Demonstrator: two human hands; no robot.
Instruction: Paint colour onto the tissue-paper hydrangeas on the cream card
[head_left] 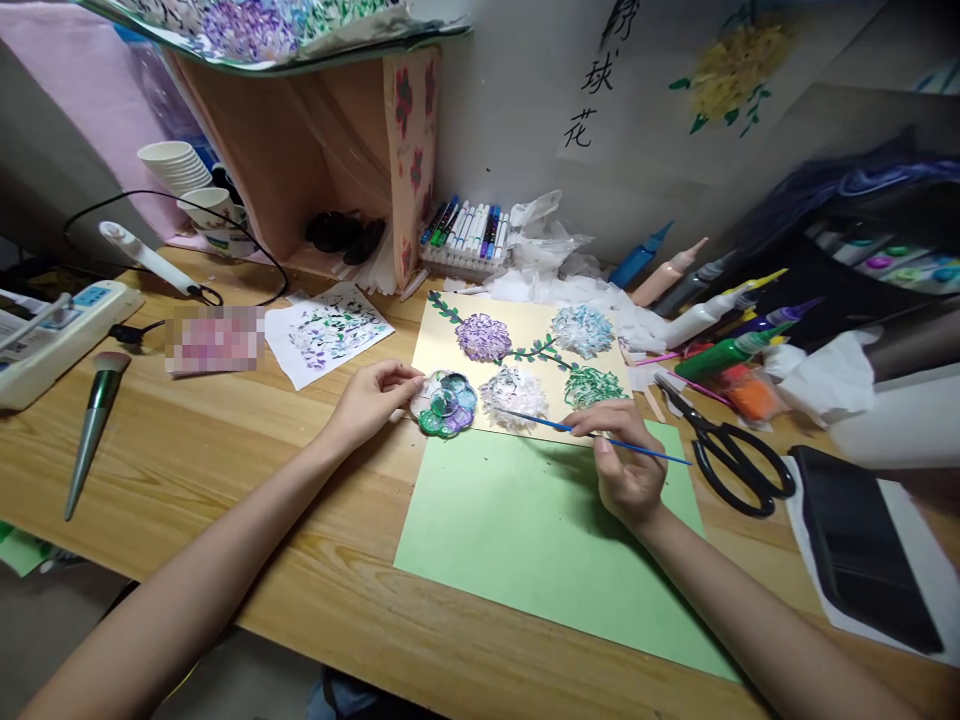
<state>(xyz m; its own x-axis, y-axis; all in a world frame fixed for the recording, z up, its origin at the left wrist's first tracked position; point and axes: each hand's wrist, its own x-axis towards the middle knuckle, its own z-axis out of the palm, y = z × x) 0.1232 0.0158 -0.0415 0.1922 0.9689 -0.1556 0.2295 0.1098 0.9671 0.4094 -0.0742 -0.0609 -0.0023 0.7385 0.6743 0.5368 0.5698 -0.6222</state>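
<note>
My right hand [628, 455] pinches a thin blue paintbrush [637, 450], its tip over the white and pink flower [514, 397] on a cream sheet [517, 315]. Purple [484, 337], light blue [583, 330] and green [595, 386] textured flowers share that sheet, joined by a painted leafy vine [536, 350]. With its fingertips, my left hand [375, 398] grips the rim of a small flower-shaped paint palette [444, 404], smeared green, purple and blue. The palette overlaps the cream sheet's left edge. Beneath lies a larger light green sheet [525, 530].
Black-handled scissors [739, 455] and a dark phone [862, 545] lie at the right. Paint bottles [739, 345], tissues [592, 293] and a box of markers [469, 232] crowd the back. Leftward are a paint-spotted paper [330, 333], a large makeup brush [96, 430] and a power strip [64, 340].
</note>
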